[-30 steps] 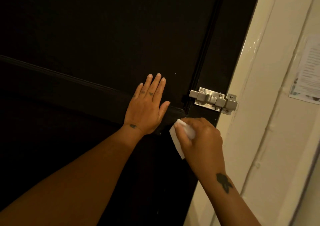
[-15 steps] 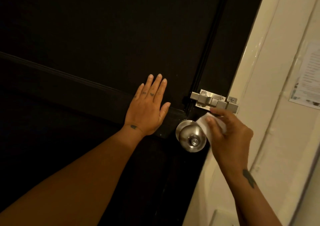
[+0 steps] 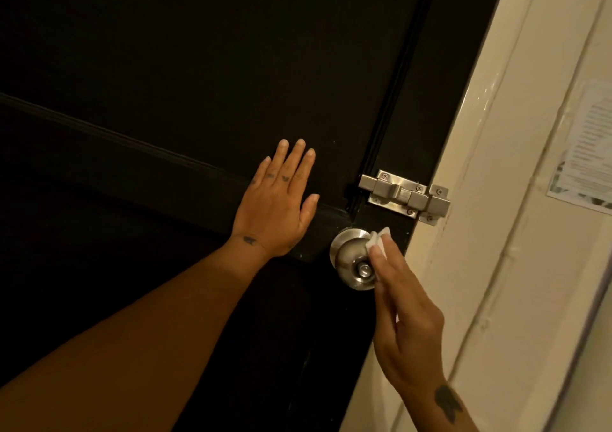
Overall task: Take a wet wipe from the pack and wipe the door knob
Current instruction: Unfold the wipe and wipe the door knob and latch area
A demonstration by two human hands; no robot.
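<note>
A round silver door knob [image 3: 349,259] sits on the right stile of a dark door [image 3: 198,67]. My right hand [image 3: 405,315] holds a folded white wet wipe [image 3: 377,241] pressed against the knob's upper right side; most of the wipe is hidden under my fingers. My left hand [image 3: 278,203] lies flat on the door just left of the knob, fingers spread, holding nothing. The wipe pack is not in view.
A steel slide bolt [image 3: 402,196] is mounted just above the knob, bridging the door and the cream door frame [image 3: 480,200]. A printed paper notice [image 3: 586,147] is stuck on the wall at the right.
My right hand, which covered the knob a second ago, swung off to its right side and now presses the wipe on the knob's upper right. The left hand stayed put.
</note>
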